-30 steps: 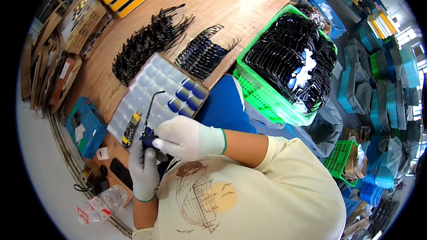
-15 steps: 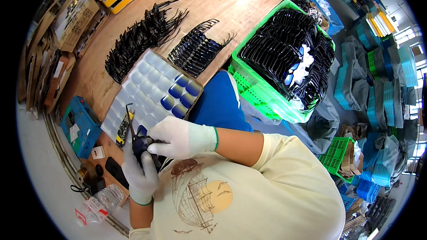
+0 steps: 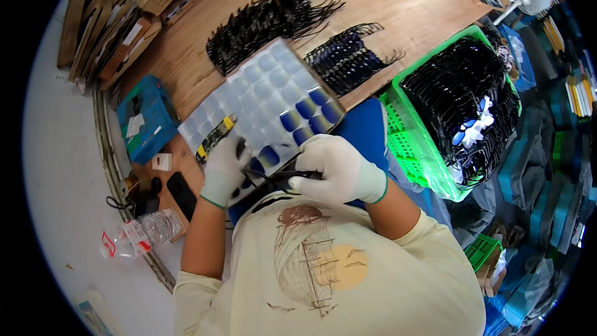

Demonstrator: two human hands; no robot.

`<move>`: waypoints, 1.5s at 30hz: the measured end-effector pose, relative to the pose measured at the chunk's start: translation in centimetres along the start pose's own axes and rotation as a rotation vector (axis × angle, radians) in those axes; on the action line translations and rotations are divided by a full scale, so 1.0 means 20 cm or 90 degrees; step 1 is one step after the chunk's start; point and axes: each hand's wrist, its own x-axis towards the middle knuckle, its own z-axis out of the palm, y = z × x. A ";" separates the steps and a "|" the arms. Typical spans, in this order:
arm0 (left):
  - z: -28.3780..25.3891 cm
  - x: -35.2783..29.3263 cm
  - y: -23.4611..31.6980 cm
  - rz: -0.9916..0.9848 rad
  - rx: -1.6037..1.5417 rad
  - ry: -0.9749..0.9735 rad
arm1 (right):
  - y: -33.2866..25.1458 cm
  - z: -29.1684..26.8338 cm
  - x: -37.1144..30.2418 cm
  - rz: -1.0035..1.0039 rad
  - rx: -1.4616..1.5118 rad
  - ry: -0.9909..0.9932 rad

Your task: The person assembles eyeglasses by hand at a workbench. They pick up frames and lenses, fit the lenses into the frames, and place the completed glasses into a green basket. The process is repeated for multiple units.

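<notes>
Both my hands wear white gloves and are held low in front of my shirt, at the near edge of a lens tray point(image 3: 254, 101). My right hand point(image 3: 336, 169) pinches a dark pair of glasses point(image 3: 278, 176), with a thin arm between thumb and fingers. Curled at the other end of the glasses is my left hand point(image 3: 225, 169), whose fingertips are partly hidden. Several dark blue lenses point(image 3: 306, 108) lie in the tray's near right pockets; paler, whitish pockets fill the rest. A yellow and black hand tool point(image 3: 216, 137) rests on the tray beside my left hand.
Two rows of black glasses frames point(image 3: 267, 22) point(image 3: 351, 59) lie beyond the tray. At right stands a green crate point(image 3: 401, 140) heaped with black frames. A blue box point(image 3: 146, 118), a phone point(image 3: 181, 196), a plastic bottle point(image 3: 155, 229) and stacked cardboard point(image 3: 118, 31) are at left.
My hands have moved apart, the right one to the right, and the glasses now stretch sideways between them. The whole view has shifted, so the table and crate appear farther right.
</notes>
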 end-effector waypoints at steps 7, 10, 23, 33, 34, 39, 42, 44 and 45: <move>0.23 -0.03 0.06 -0.098 0.166 -0.068 | -0.01 0.07 -0.03 0.106 0.128 0.160; 0.23 0.00 0.05 -0.092 0.083 -0.103 | -0.01 0.13 -0.03 0.145 0.111 0.076; -0.09 -0.05 0.24 -0.169 -0.588 -0.092 | 0.02 0.23 -0.01 0.232 0.000 0.113; -0.18 -0.13 0.16 -0.039 -0.901 -0.146 | -0.07 0.16 0.03 0.113 0.273 -0.043; -0.17 -0.16 0.20 -0.092 -0.834 -0.056 | -0.05 0.18 0.03 0.096 0.306 -0.042; -0.25 -0.13 0.37 -0.029 -0.550 -0.048 | -0.05 0.21 -0.01 0.144 0.300 0.003; -0.23 -0.14 0.37 -0.024 -0.464 -0.027 | -0.06 0.23 0.01 0.134 0.199 0.072; -0.25 -0.16 0.35 -0.012 -0.457 -0.045 | -0.04 0.22 0.00 0.155 0.235 0.036; -0.26 -0.16 0.35 0.011 -0.438 -0.046 | -0.03 0.20 0.00 0.165 0.252 0.021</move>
